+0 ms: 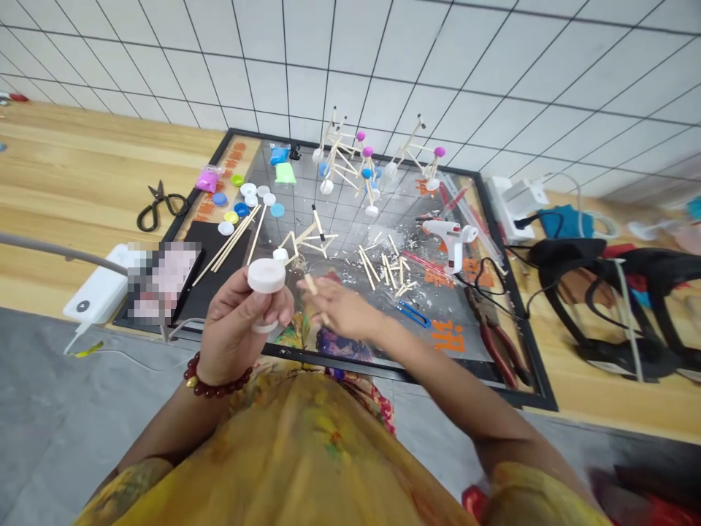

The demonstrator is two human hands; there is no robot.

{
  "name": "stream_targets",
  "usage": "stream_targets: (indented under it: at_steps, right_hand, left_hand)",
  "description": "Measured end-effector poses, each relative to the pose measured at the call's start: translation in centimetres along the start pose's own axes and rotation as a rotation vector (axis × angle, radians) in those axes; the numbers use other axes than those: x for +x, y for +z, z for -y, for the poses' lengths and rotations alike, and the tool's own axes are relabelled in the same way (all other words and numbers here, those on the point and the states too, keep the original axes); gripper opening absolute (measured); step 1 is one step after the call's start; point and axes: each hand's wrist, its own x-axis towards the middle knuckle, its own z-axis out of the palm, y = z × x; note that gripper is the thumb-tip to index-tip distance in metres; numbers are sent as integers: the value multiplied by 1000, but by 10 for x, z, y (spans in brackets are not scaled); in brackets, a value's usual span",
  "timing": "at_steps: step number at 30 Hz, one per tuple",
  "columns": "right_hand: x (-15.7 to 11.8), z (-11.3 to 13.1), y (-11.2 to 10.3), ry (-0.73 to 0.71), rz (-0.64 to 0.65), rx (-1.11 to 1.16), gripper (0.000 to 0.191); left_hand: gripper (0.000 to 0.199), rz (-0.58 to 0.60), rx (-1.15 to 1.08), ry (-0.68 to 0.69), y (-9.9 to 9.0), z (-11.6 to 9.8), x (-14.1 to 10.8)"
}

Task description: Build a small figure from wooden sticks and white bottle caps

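Raised over the board's front edge, my left hand (238, 318) grips a white bottle cap (266, 275) between thumb and fingers, with another white piece (265, 326) visible beneath it. Just to its right, my right hand (342, 310) is slightly blurred, its fingers bent around a short wooden stick (310, 283). Behind both hands, a small stick frame (307, 239) with black tips and a white cap stands on the glassy board. Several stick figures (342, 157) with white caps and pink or blue balls stand at the back.
On the black-framed board (539, 365) lie cut sticks (390, 270), a glue gun (452, 241), blue snips (413, 314), red-handled pliers (501, 343) and loose caps (248, 189). Black scissors (158, 206) and a white power bank (104, 285) are at the left. A power strip (509, 208) sits at the right.
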Motion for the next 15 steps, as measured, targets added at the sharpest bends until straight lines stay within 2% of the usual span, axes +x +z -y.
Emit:
stream_targets:
  at_steps: [2, 3, 5, 6, 7, 9, 10, 11, 13, 15]
  right_hand:
    - [-31, -28, -26, 114, -58, -16, 36]
    - [-44, -34, -37, 172, -110, -16, 32]
    - [-61, -24, -48, 309, -240, -15, 27]
    - [-63, -11, -46, 352, -255, 20, 27]
    - [-62, 4, -42, 315, -276, 98, 27]
    - [-57, 30, -29, 181, -180, 429, 29]
    - [-55, 36, -26, 101, -75, 620, 32]
    - [-56, 37, -27, 87, 31, 765, 37]
    - [-68, 23, -47, 283, 54, 901, 45]
    - [-92, -3, -90, 477, -51, 806, 52]
  left_hand:
    - [16, -18, -14, -23, -3, 5, 1]
    - [16, -24, -24, -33, -5, 9, 2]
    - [17, -47, -50, -62, -4, 18, 8]
    - [18, -61, -64, -81, -3, 23, 12]
    - [19, -73, -75, -97, 0, 27, 16]
    - [20, -63, -85, -132, 6, 36, 24]
    - [20, -45, -83, -149, 9, 40, 28]
    - [20, -22, -78, -166, 12, 43, 32]
    - [20, 21, -61, -199, 15, 50, 38]
    - [21, 52, -52, -238, 16, 58, 43]
